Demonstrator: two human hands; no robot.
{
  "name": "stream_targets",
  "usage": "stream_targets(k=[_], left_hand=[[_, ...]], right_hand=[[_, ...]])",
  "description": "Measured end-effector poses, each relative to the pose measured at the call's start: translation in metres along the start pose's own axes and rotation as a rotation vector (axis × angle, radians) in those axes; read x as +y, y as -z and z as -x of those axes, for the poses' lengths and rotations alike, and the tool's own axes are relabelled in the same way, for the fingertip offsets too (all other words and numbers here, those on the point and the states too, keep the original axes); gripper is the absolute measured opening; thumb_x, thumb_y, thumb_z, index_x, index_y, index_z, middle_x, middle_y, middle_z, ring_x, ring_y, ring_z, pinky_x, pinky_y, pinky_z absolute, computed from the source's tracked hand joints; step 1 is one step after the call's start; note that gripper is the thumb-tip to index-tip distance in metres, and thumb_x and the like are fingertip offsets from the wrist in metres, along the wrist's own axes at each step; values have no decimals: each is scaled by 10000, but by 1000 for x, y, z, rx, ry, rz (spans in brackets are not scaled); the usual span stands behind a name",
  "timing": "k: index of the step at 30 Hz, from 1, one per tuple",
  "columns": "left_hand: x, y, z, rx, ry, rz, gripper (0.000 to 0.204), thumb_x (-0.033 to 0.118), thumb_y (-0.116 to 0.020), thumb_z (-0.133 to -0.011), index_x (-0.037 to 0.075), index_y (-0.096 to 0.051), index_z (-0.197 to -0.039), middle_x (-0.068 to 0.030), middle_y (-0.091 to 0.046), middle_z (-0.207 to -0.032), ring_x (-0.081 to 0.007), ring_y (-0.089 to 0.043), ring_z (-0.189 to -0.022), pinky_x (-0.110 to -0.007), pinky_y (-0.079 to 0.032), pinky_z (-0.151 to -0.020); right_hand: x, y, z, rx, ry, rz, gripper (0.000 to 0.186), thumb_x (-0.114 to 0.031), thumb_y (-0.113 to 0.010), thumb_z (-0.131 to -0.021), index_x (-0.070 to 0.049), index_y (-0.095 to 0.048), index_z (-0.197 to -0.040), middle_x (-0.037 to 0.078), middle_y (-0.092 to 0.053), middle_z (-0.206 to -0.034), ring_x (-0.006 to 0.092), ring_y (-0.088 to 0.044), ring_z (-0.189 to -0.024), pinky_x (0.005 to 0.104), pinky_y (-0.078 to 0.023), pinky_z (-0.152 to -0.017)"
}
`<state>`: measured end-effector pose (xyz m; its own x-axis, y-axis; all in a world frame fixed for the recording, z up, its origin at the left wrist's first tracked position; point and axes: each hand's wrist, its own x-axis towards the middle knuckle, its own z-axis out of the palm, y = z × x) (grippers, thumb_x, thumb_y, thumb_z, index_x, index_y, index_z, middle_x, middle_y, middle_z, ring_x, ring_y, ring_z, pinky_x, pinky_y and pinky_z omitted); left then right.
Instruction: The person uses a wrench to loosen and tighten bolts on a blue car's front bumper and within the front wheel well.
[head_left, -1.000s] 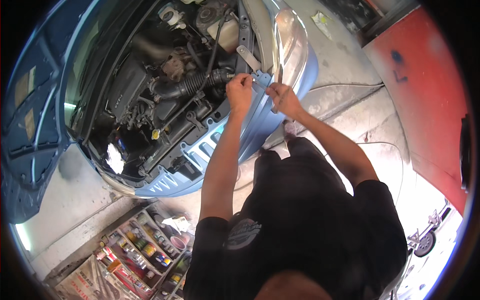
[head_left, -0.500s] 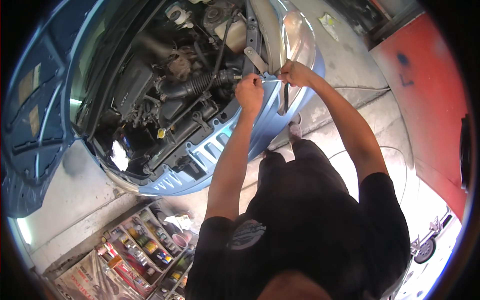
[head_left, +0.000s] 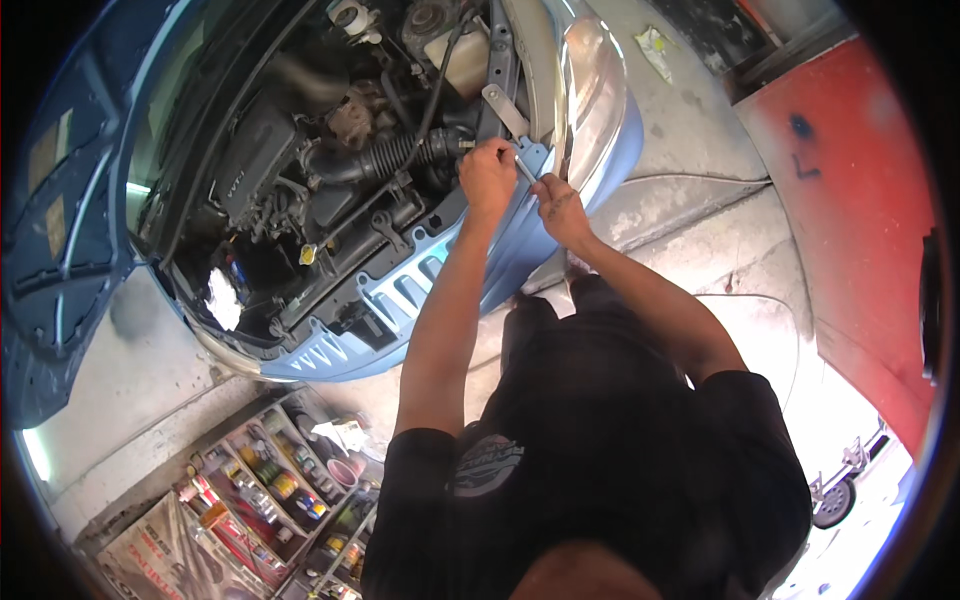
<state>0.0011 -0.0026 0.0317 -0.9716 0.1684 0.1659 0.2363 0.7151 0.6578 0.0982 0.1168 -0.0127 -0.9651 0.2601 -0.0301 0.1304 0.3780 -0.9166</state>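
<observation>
Both my hands are at the front corner of a light-blue car, over the bumper's upper edge [head_left: 500,235] and beside the headlight [head_left: 592,95]. A slim, silvery, rod-like tool [head_left: 526,172] slants between them; its exact kind is too small to make out. My left hand [head_left: 488,178] is closed around its upper-left end, above the blue front panel. The fingers of my right hand [head_left: 560,208] pinch the lower end, close to the bumper. Whatever sits under my left fingers is hidden. A flat metal bracket [head_left: 505,110] lies just beyond my hands.
The open engine bay [head_left: 330,190] is on the left, with a ribbed air hose [head_left: 410,150] near my left hand. The raised blue hood [head_left: 60,220] stands at far left. A tool and can shelf [head_left: 270,480] is below. A red panel [head_left: 850,220] stands right.
My right hand has come down and left, away from the headlight, and the tool has swung from nearly level to slanting. My left hand has shifted slightly; the whole view has moved a little.
</observation>
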Motion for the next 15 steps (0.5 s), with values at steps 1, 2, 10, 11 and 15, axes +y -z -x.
stream_targets(k=[1,2,10,11,15], left_hand=[[-2,2,0,6,64,144,99,139,-707,-877,44,-726,-895,-121,-703,-776,-294,-690,-721,-409,-534,-675],[-3,3,0,13,129,294,112,138,-700,-896,33,-725,-923,-104,-692,-755,-260,-679,-692,-390,-529,-649],[79,190,117,-327,100,1575,311,244,-602,-1020,-29,-638,-1165,-129,-642,-880,-216,-572,-564,-321,-472,-507],[99,219,144,-395,-38,1638,282,251,-610,-1012,-2,-623,-1136,-141,-630,-850,-232,-569,-556,-330,-465,-498],[172,287,143,-800,-638,1718,190,277,-643,-978,108,-567,-1020,-189,-582,-728,-297,-556,-524,-366,-438,-463]], right_hand=[[7,-2,-2,-68,-46,-39,294,-223,-522,-1053,32,-636,-959,147,-619,-658,262,-607,-584,375,-486,-583],[12,1,-9,-136,-94,-72,296,-224,-516,-1058,32,-630,-961,119,-590,-627,218,-575,-547,346,-460,-545],[-7,75,-18,-345,-293,-439,211,-215,-590,-1019,-10,-633,-992,-4,-520,-616,83,-469,-507,261,-374,-467],[-13,73,-16,-372,-290,-429,199,-217,-609,-1012,-21,-634,-991,-13,-506,-607,79,-459,-500,251,-358,-465],[-3,78,-1,-355,-322,-369,159,-214,-681,-976,-56,-665,-974,-34,-499,-597,56,-434,-487,233,-327,-460]])
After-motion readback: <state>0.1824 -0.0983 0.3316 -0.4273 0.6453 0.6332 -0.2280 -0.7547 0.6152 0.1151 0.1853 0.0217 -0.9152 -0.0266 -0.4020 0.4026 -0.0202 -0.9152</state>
